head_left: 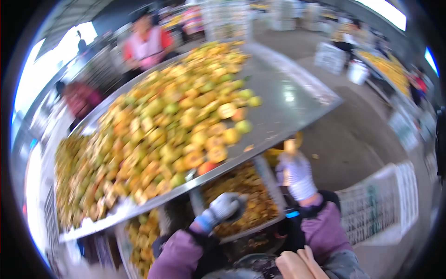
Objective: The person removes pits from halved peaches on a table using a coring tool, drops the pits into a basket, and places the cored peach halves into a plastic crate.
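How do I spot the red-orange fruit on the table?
Find the big metal table heaped with fruit. Look at its near edge, just beyond the gloved left hand. The red-orange fruit there looks redder than the yellow and green pieces around it.

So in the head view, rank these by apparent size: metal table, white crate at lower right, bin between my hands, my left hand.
1. Metal table
2. White crate and bin, too alike to rank
3. Left hand

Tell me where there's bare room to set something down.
Right of the fruit, the table is mostly bare up to its rim. Floor lies open between table and near crate. Crowded: table's left and middle, the bin by the left hand.
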`<state>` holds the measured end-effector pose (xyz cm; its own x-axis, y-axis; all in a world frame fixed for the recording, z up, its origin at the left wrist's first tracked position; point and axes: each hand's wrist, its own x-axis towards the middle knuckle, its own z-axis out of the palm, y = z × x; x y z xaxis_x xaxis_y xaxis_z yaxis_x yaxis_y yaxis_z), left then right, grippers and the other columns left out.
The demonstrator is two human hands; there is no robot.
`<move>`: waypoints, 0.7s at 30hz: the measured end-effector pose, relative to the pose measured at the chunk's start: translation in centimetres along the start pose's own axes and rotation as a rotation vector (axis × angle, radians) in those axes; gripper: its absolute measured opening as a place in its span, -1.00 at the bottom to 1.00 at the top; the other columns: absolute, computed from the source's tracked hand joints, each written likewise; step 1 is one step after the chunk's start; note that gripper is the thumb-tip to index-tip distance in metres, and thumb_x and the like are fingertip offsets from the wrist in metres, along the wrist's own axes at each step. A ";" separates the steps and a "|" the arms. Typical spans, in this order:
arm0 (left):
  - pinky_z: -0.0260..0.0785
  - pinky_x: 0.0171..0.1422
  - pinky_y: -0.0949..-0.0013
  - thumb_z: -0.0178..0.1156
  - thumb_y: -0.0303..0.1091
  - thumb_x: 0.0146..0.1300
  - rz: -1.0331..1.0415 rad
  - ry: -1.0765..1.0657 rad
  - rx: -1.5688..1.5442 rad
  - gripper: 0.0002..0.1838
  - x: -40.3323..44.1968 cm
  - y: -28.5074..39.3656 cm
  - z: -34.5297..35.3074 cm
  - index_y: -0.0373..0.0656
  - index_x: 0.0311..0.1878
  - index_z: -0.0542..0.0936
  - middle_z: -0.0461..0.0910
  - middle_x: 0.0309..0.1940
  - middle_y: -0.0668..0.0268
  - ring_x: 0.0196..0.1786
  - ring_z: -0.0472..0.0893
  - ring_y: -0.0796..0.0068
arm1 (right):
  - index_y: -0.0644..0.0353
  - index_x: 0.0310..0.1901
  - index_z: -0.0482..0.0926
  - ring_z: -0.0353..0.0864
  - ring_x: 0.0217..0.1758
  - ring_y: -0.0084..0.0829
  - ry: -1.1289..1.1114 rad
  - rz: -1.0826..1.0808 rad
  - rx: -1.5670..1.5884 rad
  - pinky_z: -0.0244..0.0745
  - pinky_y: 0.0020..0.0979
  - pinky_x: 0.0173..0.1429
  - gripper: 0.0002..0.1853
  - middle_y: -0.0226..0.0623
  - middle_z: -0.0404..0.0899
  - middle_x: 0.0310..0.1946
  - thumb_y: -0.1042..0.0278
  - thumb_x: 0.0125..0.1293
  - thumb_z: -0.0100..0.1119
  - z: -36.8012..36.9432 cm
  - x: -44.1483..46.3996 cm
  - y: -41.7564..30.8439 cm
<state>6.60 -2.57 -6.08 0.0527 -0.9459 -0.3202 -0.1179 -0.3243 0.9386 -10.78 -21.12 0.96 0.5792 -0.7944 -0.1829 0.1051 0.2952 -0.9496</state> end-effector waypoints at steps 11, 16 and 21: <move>0.33 -0.37 0.48 0.13 0.23 0.24 0.366 0.945 0.068 -0.35 -22.7 5.0 -6.4 -0.34 -0.39 0.60 0.62 -0.38 0.18 -0.48 0.48 0.56 | 0.15 -0.19 0.39 0.36 -0.77 -0.62 -0.059 -0.085 -0.080 0.33 -0.55 -0.77 -0.76 -0.42 0.38 -0.62 0.19 0.33 0.15 0.9 -1.6 1.2; 0.44 -0.21 0.35 0.18 -0.04 0.27 -0.466 1.278 0.697 -0.64 -34.0 -2.3 -4.5 -0.17 -0.20 0.66 0.63 -0.38 0.21 -0.38 0.59 0.43 | 0.15 -0.20 0.38 0.35 -0.77 -0.64 -0.080 -0.139 -0.165 0.33 -0.57 -0.74 -0.80 -0.43 0.38 -0.62 0.23 0.35 0.13 0.9 -2.4 2.0; 0.42 0.08 0.13 0.25 -0.21 0.12 -0.450 1.197 1.033 -0.64 -30.8 0.2 -6.1 0.03 0.01 0.55 0.58 -0.02 0.15 0.02 0.56 0.03 | 0.23 -0.17 0.35 0.38 -0.70 -0.64 -0.284 -0.219 -0.196 0.35 -0.58 -0.64 -0.88 -0.40 0.40 -0.56 0.44 0.35 0.06 3.6 -6.0 1.9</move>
<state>11.01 26.52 4.77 0.8958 -0.3921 0.2091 -0.4279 -0.8881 0.1680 -11.10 -13.88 1.21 0.7636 -0.6407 0.0807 0.1107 0.0067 -0.9938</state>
